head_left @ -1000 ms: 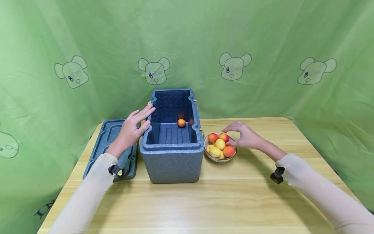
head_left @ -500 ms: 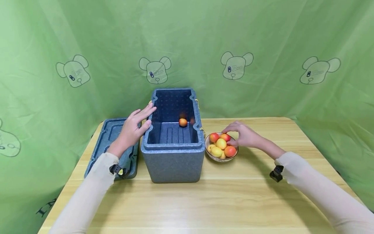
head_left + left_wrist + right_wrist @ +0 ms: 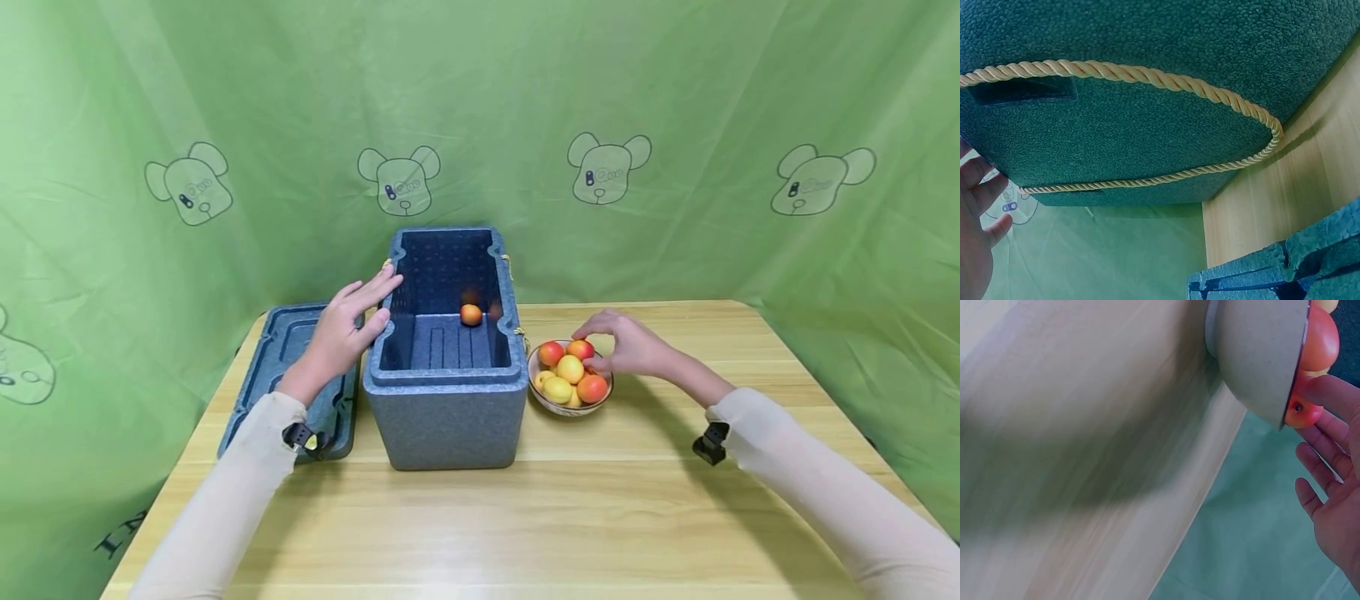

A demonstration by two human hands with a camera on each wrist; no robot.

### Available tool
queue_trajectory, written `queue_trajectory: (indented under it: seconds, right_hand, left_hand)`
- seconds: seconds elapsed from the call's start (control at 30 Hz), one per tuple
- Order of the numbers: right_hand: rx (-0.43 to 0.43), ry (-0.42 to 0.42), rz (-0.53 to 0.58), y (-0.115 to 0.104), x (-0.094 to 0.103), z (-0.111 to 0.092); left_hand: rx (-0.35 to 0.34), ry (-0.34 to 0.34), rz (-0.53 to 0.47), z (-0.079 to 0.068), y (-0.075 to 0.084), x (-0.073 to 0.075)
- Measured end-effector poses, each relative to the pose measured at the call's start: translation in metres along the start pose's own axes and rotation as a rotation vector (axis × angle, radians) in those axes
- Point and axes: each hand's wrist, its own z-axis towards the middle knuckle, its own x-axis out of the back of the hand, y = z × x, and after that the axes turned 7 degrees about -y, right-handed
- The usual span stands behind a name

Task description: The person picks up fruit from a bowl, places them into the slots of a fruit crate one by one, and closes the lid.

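A deep grey-blue foam box stands with its top uncovered, and one orange fruit lies on its floor. My left hand rests on the box's left rim with the fingers extended. In the left wrist view, a twisted yellow rope loops along the box's side. Right of the box, a patterned bowl holds several red and yellow fruits. My right hand reaches in at the bowl's far right side, thumb and fingers pinching a red-orange fruit at the rim.
The box's lid lies on the wooden table to the left, partly under the left forearm. A green curtain with printed bear heads hangs behind the table and at both sides.
My right thumb and fingers have closed slightly on the red-orange fruit in the bowl. My left hand stays on the box rim. The head view has shifted slightly.
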Motion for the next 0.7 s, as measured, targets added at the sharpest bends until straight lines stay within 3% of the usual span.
queue_trajectory:
  seconds: [0.27,0.7]
  right_hand:
    - [0.050,0.067,-0.030,0.000,0.012,0.003]
    - [0.119,0.254,-0.055,-0.024,0.038,0.013]
  left_hand:
    - [0.008,0.004,-0.010,0.000,-0.001,0.000]
    - [0.009,0.009,-0.013,0.000,-0.001,-0.002]
